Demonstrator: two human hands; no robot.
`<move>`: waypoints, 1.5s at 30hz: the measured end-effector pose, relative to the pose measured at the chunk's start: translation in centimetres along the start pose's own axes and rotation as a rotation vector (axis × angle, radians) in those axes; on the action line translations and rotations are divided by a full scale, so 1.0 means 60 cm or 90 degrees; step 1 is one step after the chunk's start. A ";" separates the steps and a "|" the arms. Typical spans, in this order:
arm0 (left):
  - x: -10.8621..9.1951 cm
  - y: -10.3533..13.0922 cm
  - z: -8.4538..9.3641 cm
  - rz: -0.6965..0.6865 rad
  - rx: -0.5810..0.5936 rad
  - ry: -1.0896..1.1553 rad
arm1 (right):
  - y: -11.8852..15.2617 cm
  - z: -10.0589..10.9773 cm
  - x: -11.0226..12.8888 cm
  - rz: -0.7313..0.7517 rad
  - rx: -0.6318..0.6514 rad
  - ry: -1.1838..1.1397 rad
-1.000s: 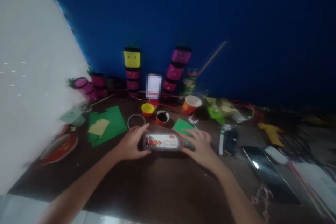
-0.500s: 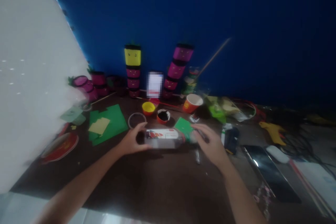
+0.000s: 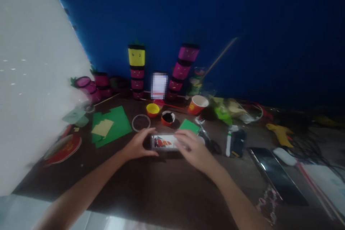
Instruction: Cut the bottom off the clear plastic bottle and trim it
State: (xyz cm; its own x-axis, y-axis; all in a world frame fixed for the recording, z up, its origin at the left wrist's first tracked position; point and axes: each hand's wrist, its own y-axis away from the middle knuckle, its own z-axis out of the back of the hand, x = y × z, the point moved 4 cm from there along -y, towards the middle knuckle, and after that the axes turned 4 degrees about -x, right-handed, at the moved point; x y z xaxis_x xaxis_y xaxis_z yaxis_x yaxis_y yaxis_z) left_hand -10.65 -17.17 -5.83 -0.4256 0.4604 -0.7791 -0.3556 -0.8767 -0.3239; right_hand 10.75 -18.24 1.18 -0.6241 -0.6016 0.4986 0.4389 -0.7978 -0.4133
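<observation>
A clear plastic bottle with a red and white label lies on its side on the dark table, in the middle of the head view. My left hand grips its left end. My right hand lies over its right half and covers the neck end. Both hands hold the bottle just in front of a green paper piece and a clear ring.
Stacks of pink and yellow pots line the blue wall. An orange paper cup, a yellow bowl, a black-filled cup, green sheets, a red plate, a yellow glue gun and a phone surround the hands.
My right hand had drawn away to the right of the bottle; now it has come back left and lies over the bottle's right half. The left hand has stayed on its end.
</observation>
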 end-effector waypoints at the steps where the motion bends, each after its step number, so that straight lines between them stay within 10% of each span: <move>1: -0.002 -0.001 -0.001 -0.008 -0.009 0.000 | -0.004 -0.010 0.010 0.022 0.018 0.008; 14: -0.002 -0.002 -0.018 0.011 -0.020 0.106 | -0.040 -0.083 0.046 0.009 0.084 -0.076; 45: 0.010 -0.004 -0.026 0.146 -0.018 0.290 | -0.051 -0.087 0.024 -0.030 0.003 -0.079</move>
State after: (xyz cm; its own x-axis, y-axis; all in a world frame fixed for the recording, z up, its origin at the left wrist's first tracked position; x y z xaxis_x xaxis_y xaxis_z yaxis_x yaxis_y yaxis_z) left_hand -9.52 -16.87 -7.08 -0.0820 0.1536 -0.9847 -0.2702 -0.9545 -0.1264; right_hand 5.11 -16.48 -0.83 -0.5595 -0.5629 0.6084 0.4140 -0.8257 -0.3833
